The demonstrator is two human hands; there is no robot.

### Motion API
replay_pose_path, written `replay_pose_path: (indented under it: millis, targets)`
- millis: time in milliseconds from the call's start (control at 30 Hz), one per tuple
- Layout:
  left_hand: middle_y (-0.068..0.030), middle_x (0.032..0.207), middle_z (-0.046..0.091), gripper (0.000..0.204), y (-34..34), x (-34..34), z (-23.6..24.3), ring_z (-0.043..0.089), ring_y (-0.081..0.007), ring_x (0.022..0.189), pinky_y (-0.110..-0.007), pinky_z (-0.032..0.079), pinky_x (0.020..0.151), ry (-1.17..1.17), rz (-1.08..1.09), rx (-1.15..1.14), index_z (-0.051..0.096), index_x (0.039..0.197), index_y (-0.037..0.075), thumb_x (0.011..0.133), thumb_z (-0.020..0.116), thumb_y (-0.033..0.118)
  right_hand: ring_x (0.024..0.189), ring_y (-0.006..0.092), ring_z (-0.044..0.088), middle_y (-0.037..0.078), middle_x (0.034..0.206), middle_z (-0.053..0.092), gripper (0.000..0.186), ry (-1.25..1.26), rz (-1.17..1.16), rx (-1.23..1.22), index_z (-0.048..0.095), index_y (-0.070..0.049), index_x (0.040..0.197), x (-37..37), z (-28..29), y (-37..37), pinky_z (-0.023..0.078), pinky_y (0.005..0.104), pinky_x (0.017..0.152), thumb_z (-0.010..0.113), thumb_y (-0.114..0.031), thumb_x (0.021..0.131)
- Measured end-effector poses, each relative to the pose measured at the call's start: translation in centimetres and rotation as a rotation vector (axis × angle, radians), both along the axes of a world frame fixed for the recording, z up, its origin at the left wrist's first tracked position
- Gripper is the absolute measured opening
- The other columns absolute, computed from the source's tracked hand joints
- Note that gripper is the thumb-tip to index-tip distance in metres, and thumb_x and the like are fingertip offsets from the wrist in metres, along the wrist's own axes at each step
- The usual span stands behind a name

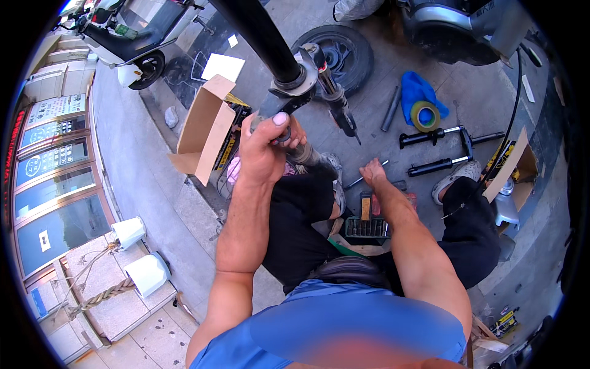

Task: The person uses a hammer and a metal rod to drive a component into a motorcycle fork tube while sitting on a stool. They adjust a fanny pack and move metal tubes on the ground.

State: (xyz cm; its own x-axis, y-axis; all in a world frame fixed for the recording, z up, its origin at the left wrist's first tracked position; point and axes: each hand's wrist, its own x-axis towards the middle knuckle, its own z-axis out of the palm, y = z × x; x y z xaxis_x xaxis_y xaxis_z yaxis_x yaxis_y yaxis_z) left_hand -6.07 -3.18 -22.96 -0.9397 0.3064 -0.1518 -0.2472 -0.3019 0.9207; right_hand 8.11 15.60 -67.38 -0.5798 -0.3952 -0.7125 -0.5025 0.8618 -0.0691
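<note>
A thick black tube (255, 37) comes down from the top to a metal clamp (301, 80) of a two-legged front fork. My left hand (270, 138) is closed round the nearer fork leg (301, 154), just below the clamp, with the thumb on top. The other leg (337, 104), with red on its upper part, hangs free to the right. Low over the ground, my right hand (373, 174) is closed on a thin metal rod (356, 182), whose ends stick out on both sides. Close by it is a green tray of sockets (367, 227).
An opened cardboard box (206, 126) stands left of the fork, another (522, 163) at right. A wheel (344, 58) lies behind. At right are a second fork (452, 150), a tape roll (424, 115), a blue cloth (418, 92) and a dark tube (390, 109). A scooter (138, 40) stands far left.
</note>
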Motion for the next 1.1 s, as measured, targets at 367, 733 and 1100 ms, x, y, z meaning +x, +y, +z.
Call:
replay_pose_path:
  millis: [367, 733, 1100]
  targets:
    - [-0.0105, 0.071, 0.061, 0.063, 2.5, -1.2, 0.6, 0.060, -0.0223, 0.064, -0.036, 0.051, 0.062, -0.249, -0.023, 0.076, 0.061, 0.097, 0.001, 0.103, 0.042, 0.060, 0.090, 0.0348, 0.075, 0.013, 0.096, 0.076, 0.023, 0.328, -0.456, -0.081, 0.071, -0.013, 0.114, -4.3, 26.0, 12.7, 0.059, 0.0496, 0.075, 0.061, -0.017, 0.094]
    - [-0.0191, 0.106, 0.072, 0.091, 7.8, 1.0, -0.4, 0.069, -0.0189, 0.065, -0.029, 0.052, 0.052, -0.186, -0.206, 0.231, 0.055, 0.118, 0.005, 0.096, 0.016, 0.084, 0.077, 0.0316, 0.068, 0.015, 0.086, 0.068, 0.034, 0.617, -0.894, -0.662, 0.063, -0.010, 0.133, 5.2, 55.7, 8.9, 0.052, 0.0426, 0.067, 0.063, -0.013, 0.099]
    - [-0.0149, 0.113, 0.069, 0.088, 12.5, 0.6, -1.6, 0.072, -0.0185, 0.077, -0.032, 0.059, 0.061, 0.256, -0.117, 0.316, 0.054, 0.130, 0.013, 0.096, 0.015, 0.083, 0.064, 0.0258, 0.063, 0.008, 0.078, 0.055, 0.050, 1.053, -0.569, -0.169, 0.061, -0.024, 0.145, 5.1, 56.6, 4.7, 0.050, 0.0398, 0.056, 0.065, -0.013, 0.097]
